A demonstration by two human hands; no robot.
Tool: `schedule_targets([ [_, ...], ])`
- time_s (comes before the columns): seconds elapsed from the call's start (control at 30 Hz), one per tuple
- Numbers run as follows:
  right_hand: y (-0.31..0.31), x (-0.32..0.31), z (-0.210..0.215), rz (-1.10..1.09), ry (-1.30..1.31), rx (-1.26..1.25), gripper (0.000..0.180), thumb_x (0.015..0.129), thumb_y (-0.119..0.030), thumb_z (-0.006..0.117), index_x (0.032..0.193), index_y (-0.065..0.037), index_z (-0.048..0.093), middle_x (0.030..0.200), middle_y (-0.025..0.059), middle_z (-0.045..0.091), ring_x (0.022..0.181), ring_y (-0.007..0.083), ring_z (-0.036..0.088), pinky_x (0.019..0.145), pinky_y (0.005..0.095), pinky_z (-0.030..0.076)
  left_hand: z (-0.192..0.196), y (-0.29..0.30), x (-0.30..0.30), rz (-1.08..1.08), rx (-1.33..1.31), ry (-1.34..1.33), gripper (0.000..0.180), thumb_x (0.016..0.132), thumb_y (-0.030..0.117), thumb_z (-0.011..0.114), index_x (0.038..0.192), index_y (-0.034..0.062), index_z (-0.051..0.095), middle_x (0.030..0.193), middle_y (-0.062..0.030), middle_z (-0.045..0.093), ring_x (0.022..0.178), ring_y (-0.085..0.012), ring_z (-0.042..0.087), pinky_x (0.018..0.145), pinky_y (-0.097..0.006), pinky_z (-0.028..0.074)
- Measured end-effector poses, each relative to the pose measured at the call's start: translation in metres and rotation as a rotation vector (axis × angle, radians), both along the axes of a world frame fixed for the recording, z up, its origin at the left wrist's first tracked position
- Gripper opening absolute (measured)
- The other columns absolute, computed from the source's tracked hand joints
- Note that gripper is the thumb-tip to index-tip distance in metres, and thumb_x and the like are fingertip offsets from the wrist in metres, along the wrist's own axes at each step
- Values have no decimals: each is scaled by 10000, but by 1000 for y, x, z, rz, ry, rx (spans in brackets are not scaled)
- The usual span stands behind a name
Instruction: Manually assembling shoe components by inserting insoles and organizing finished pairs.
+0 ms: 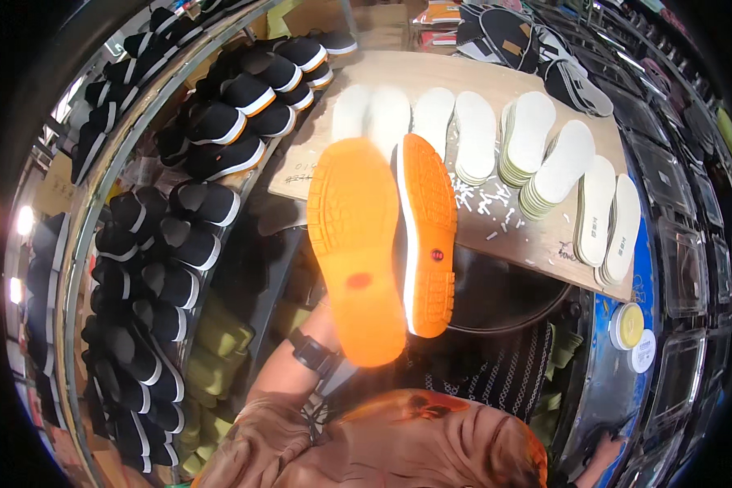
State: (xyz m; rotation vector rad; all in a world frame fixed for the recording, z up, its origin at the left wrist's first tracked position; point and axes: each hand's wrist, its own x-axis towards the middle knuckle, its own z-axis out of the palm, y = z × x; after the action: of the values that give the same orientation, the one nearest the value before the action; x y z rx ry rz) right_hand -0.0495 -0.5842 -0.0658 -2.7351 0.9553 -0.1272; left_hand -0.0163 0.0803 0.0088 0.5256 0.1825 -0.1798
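Right now we see a broad, ridged orange sole (354, 244) and a white-edged, ridged orange sole (431, 236) raised side by side in front of a pale wooden board (484, 70) bearing white, foot-shaped insoles (537, 126). Our left hand (324, 320), above a black wristwatch (311, 354), is mostly hidden behind the broad sole, so we cannot tell how its fingers close; our right hand (603, 457) lies low by the blue bench (600, 390), too unclear to tell its opening or hold.
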Motion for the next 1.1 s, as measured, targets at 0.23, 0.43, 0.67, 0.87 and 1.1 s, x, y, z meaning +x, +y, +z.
schedule_targets([
  [0.23,59,36,58,111,275,-162,449,701,-318,617,995,21,599,955,282,598,938,419,566,809,453,443,-6,-5,5,-3,22,-44,344,841,135,560,1161,17,517,1044,-92,598,889,-185,597,762,-323,500],
  [0.43,204,125,115,602,165,440,436,731,-147,666,1130,-17,547,864,155,634,784,219,609,703,308,461,1,-15,6,11,235,-56,348,876,166,528,1194,27,495,1081,-109,588,908,-204,605,788,-344,505],
  [0.67,359,139,141,1320,67,845,749,704,-158,711,1328,-20,320,1215,195,489,1055,262,521,898,342,413,28,-45,27,295,1848,-261,168,738,8,515,885,-45,577,886,-223,590,830,-393,567,724,-423,461],
  [0.87,393,160,110,1264,440,414,770,707,-256,698,1336,-36,312,1216,216,494,1075,341,518,910,369,414,53,-70,33,-201,1876,-308,362,836,245,567,1033,-55,516,842,-273,585,787,-409,589,688,-428,476],
  [1.1,340,255,149,1303,312,327,464,730,-237,660,1139,-48,549,1004,200,610,917,334,593,800,374,467,118,17,74,-782,1503,-253,402,890,255,540,1176,-23,494,764,-116,625,648,-135,615,630,-274,495],
])
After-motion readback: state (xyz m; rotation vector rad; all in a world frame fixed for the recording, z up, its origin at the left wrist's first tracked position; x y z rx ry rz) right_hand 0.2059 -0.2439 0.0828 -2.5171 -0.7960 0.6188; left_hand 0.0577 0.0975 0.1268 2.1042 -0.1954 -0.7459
